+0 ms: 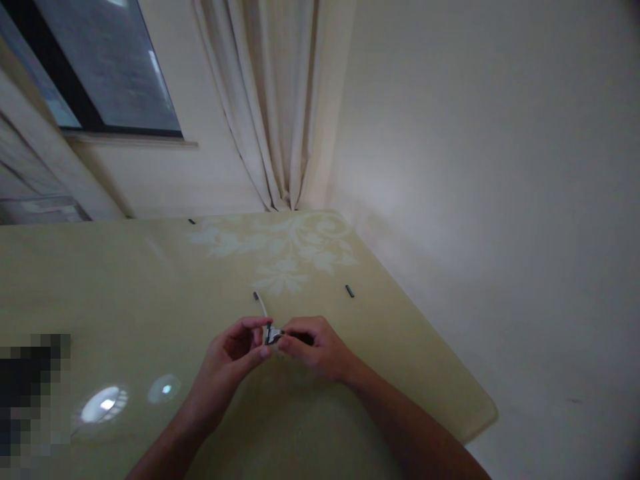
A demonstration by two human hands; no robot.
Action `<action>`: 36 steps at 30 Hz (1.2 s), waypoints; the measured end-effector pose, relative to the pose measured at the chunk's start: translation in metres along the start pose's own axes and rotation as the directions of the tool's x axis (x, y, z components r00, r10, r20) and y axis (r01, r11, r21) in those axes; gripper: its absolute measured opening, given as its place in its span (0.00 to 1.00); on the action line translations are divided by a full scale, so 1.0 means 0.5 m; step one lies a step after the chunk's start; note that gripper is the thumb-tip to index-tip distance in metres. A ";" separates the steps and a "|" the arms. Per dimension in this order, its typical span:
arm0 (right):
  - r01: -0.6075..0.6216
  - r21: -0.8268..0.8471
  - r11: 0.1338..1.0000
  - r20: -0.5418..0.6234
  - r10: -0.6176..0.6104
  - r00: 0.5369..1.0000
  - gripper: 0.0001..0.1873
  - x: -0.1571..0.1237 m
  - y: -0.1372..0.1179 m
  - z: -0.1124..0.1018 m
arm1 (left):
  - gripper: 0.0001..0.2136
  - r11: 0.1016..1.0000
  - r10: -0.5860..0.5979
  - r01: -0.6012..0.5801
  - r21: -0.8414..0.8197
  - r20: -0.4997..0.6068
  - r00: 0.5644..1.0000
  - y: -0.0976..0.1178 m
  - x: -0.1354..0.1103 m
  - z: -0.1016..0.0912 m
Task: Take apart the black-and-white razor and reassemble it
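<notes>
Both my hands meet over the middle of a glossy yellow-green table. My left hand pinches a small dark and white part between thumb and fingers. My right hand is closed on a thin dark piece that touches that part. A thin white cable with a dark tip runs away from the part across the table.
A small dark plug-like piece lies on the table to the right, and another lies near the far edge. A curtain hangs in the corner behind. The window is at the upper left. The table's right edge runs diagonally.
</notes>
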State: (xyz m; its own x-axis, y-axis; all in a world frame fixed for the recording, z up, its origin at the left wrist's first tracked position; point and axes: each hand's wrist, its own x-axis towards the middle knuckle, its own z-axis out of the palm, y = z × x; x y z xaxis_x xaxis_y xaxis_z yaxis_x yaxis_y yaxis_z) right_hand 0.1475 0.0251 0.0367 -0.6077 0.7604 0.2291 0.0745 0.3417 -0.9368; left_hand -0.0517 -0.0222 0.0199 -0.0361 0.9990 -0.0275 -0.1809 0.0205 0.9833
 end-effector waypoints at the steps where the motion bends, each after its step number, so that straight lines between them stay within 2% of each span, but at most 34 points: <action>1: -0.004 0.008 1.000 -0.012 0.004 1.000 0.22 0.000 -0.001 -0.001 | 0.18 1.000 0.005 -0.005 0.009 -0.010 1.000 0.001 0.000 -0.001; 8: -0.046 0.090 0.995 -0.022 0.048 0.999 0.19 0.000 0.003 -0.005 | 0.20 1.000 0.024 -0.024 0.004 -0.023 0.999 -0.003 0.002 -0.008; 15: 0.178 -0.185 0.967 -0.053 -0.190 0.980 0.16 0.004 0.023 -0.009 | 0.19 0.990 0.041 -0.040 0.134 -0.003 0.999 -0.005 0.001 -0.002; 19: 0.208 -0.266 0.941 -0.126 -0.248 0.960 0.15 0.010 0.034 -0.013 | 0.21 0.984 0.062 -0.062 0.167 0.001 0.998 -0.014 0.005 0.004; 21: 0.190 -0.298 0.936 -0.179 -0.250 0.952 0.14 0.017 0.039 -0.032 | 0.23 0.961 0.116 -0.117 0.251 0.018 0.993 -0.020 0.009 0.002; 23: 0.111 -0.341 0.933 -0.267 -0.209 0.941 0.13 0.022 0.050 -0.074 | 0.23 0.894 0.200 -0.198 0.403 0.038 0.979 -0.029 0.014 -0.004; 25: -0.054 -0.390 0.919 -0.418 -0.124 0.900 0.13 0.022 0.069 -0.136 | 0.18 0.755 0.298 -0.304 0.581 0.109 0.948 -0.042 0.019 -0.013; 26: -0.164 -0.420 0.892 -0.497 -0.076 0.864 0.13 0.020 0.082 -0.170 | 0.15 0.659 0.339 -0.360 0.660 0.167 0.926 -0.050 0.022 -0.019; 28: -0.408 -0.428 0.807 -0.678 0.012 0.735 0.12 0.009 0.111 -0.233 | 0.16 0.461 0.373 -0.460 0.759 0.305 0.876 -0.067 0.029 -0.031; 30: -0.554 -0.422 0.718 -0.754 0.062 0.654 0.10 -0.003 0.139 -0.275 | 0.19 0.326 0.344 -0.518 0.791 0.411 0.844 -0.083 0.037 -0.044; 31: -0.586 -0.441 0.679 -0.758 0.068 0.649 0.09 -0.008 0.150 -0.286 | 0.20 0.292 0.320 -0.533 0.794 0.444 0.837 -0.090 0.040 -0.050; 33: -0.611 -0.501 0.613 -0.737 0.068 0.672 0.09 -0.014 0.166 -0.293 | 0.18 0.269 0.282 -0.553 0.788 0.485 0.828 -0.098 0.045 -0.061; 36: -0.634 -0.566 0.527 -0.709 0.080 0.700 0.11 -0.010 0.172 -0.281 | 0.16 0.237 0.303 -0.589 0.773 0.517 0.801 -0.099 0.044 -0.064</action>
State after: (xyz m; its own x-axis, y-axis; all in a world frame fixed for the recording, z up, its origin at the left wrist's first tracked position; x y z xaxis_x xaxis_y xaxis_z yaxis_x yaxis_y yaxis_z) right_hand 0.2681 0.1283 -0.0078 0.1413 0.9516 0.2731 0.8719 0.0111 -0.4895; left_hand -0.0752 -0.0023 -0.0351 0.4246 0.8269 0.3688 0.7381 -0.5520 0.3879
